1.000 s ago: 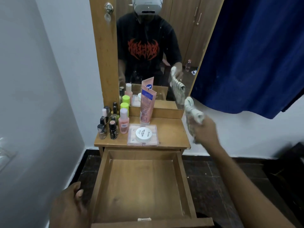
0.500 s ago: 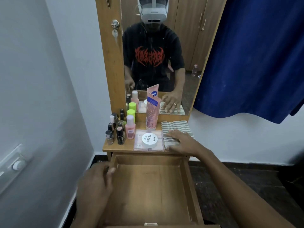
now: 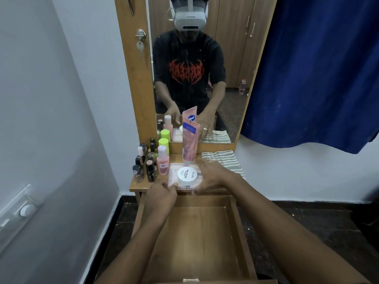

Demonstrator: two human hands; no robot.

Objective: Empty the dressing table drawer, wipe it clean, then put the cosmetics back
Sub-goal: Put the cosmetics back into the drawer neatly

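While the drawer (image 3: 196, 232) stands bare and the cloth (image 3: 223, 158) lies aside, refilling seems due. The left hand (image 3: 162, 193) and right hand (image 3: 211, 175) curl around the flat case (image 3: 173, 171) on the bench (image 3: 141, 185), steadying its jar (image 3: 187, 175).

White round jar lid (image 3: 187, 176), near centre of the wooden desk (image 3: 141, 186): "NAIL POLISH" and "ZUDIO"; the smaller line is unreadable. Tall pink tube (image 3: 190, 140), far side: its reflection in the mirror (image 3: 225, 58) shows a blue oval logo, reversed, "Vasel…".
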